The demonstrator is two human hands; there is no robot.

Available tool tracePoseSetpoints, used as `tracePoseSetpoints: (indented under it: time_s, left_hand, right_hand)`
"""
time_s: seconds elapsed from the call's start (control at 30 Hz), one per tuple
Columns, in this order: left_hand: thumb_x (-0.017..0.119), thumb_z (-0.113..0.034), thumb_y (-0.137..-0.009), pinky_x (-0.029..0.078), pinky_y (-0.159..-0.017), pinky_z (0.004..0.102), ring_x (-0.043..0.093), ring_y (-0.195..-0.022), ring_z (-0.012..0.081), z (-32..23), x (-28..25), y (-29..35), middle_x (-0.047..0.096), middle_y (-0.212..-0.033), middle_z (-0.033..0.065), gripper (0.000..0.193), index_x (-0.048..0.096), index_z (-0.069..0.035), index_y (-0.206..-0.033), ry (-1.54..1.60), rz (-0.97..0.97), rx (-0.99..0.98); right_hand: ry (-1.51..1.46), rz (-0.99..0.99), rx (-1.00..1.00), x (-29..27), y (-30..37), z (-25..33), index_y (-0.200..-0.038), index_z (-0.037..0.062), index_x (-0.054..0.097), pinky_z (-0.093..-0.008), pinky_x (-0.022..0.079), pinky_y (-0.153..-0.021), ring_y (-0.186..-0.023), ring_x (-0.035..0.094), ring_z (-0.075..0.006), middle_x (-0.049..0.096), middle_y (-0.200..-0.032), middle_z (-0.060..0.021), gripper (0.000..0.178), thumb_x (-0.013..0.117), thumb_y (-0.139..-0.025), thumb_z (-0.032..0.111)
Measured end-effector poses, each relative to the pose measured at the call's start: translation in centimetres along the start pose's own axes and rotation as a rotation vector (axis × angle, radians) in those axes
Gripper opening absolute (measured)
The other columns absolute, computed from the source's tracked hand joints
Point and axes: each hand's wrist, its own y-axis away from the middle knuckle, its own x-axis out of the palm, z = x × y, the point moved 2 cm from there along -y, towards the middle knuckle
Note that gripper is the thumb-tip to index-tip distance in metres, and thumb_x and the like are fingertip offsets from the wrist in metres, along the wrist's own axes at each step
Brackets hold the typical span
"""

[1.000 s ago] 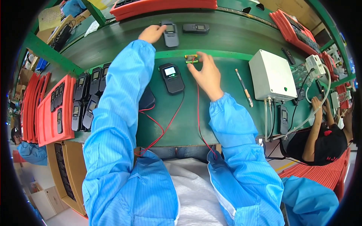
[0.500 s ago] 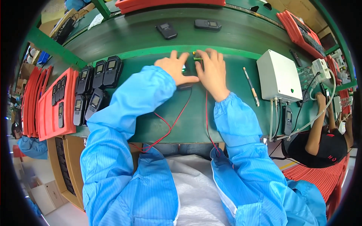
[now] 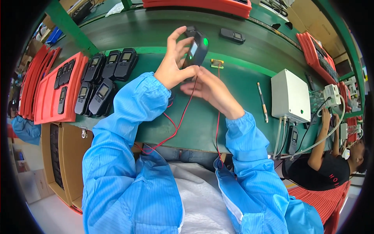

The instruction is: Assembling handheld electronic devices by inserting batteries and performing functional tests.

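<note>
My left hand (image 3: 171,64) is closed around a black handheld device (image 3: 199,50), raised above the bench and tilted. Its small screen is lit, and a green light glows on the side of its casing. At the lower end of the device, the fingertips of my right hand (image 3: 216,91) come together on a thin red cable (image 3: 187,107). The exact grip there is partly hidden. Another red wire (image 3: 218,128) runs past my right hand up to a small green-and-yellow part (image 3: 217,63) at the far edge of the green bench (image 3: 245,93).
Several similar black devices (image 3: 103,95) stand left, beside a red tray (image 3: 46,97). One device (image 3: 233,36) lies on the belt (image 3: 163,23) beyond. Right are a pen (image 3: 262,102) and a white box (image 3: 290,93) with cables. A co-worker (image 3: 327,167) sits far right.
My left hand has lifted the device off the bench, tilting it up. My right hand has moved from the green-and-yellow part to the device's lower end. The view has shifted slightly.
</note>
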Motion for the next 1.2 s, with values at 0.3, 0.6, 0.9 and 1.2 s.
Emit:
tracePoseSetpoints:
  time_s: [0.3, 0.6, 0.9, 1.2]
  left_hand:
    - [0.078, -0.009, -0.073, 0.041, -0.105, 0.0384, 0.049, -0.125, 0.0291, 0.4, -0.3, -0.4, 0.049, -0.135, 0.0156, 0.082, 0.039, -0.012, -0.145, -0.308, -0.035, 0.235]
    - [0.077, -0.025, -0.075, 0.046, -0.099, 0.0417, 0.054, -0.118, 0.0370, 4.8, -11.8, -10.6, 0.053, -0.130, 0.0188, 0.074, 0.044, -0.011, -0.140, -1.120, -0.353, 0.398]
    - [0.068, -0.042, -0.083, 0.048, -0.097, 0.0470, 0.054, -0.120, 0.0337, 5.6, -18.3, -8.6, 0.056, -0.131, 0.0115, 0.060, 0.053, -0.014, -0.135, -1.564, -0.031, -0.467]
    - [0.070, -0.047, -0.080, 0.049, -0.087, 0.0456, 0.056, -0.113, 0.0307, 1.1, -13.1, 2.2, 0.058, -0.129, 0.0109, 0.064, 0.055, -0.011, -0.131, -2.125, -0.004, -0.568]
  right_hand:
    - [0.283, -0.235, -0.066, 0.8, 0.6, -0.2, -0.131, 0.0046, 0.049, -0.0213, 0.013, -0.042, -0.045, 0.027, 0.0010, 0.039, -0.064, 0.0105, 0.042, 0.062, -0.097, 0.026]
    - [0.352, -0.366, -0.096, -1.4, -0.6, -1.4, -0.122, 0.0036, 0.056, -0.0211, 0.019, -0.042, -0.046, 0.028, -0.0003, 0.040, -0.064, 0.0098, 0.039, 0.065, -0.095, 0.029]
    - [0.133, -0.342, -0.174, -0.9, -0.3, -1.1, -0.121, 0.0020, 0.050, -0.0254, 0.051, -0.063, -0.087, 0.062, -0.0163, 0.059, -0.111, -0.0079, 0.042, 0.058, -0.097, 0.036]
    - [0.152, -0.272, -0.154, -1.3, -0.5, -1.7, -0.131, 0.0012, 0.045, -0.0291, 0.055, -0.076, -0.098, 0.063, -0.0195, 0.058, -0.122, -0.0113, 0.050, 0.055, -0.098, 0.038]
